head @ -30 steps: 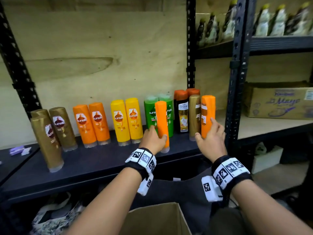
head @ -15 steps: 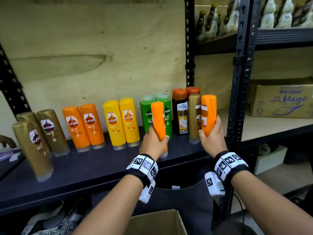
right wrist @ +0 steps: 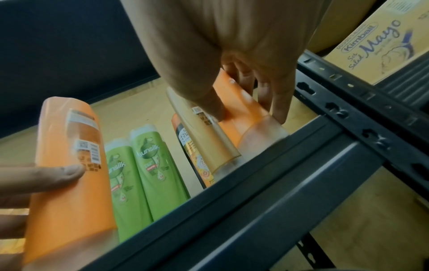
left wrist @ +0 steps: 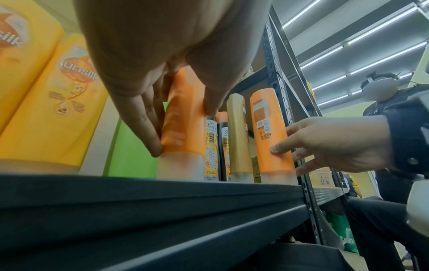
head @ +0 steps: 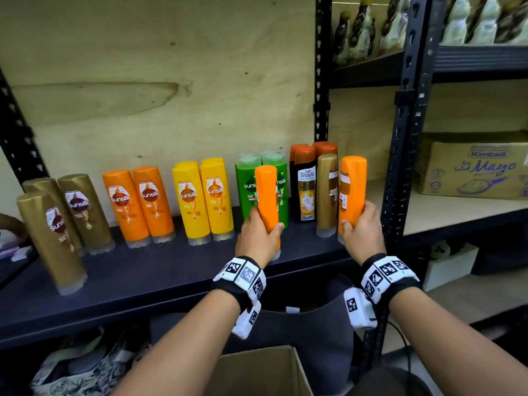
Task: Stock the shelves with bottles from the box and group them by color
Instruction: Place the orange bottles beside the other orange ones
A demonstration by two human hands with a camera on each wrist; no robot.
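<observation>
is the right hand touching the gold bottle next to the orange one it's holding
Cannot tell. The right wrist view shows the right hand gripping the orange bottle, its thumb overlapping the gold bottle, but no view plainly shows contact or a gap.

Both forearms reach forward, wristbands on. The left hand [head: 258, 241] and the right hand [head: 363, 234] each have fingers and thumb curled in a grip.

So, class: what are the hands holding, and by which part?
Left hand grips one orange bottle around its lower body; right hand grips another orange bottle likewise.
</observation>
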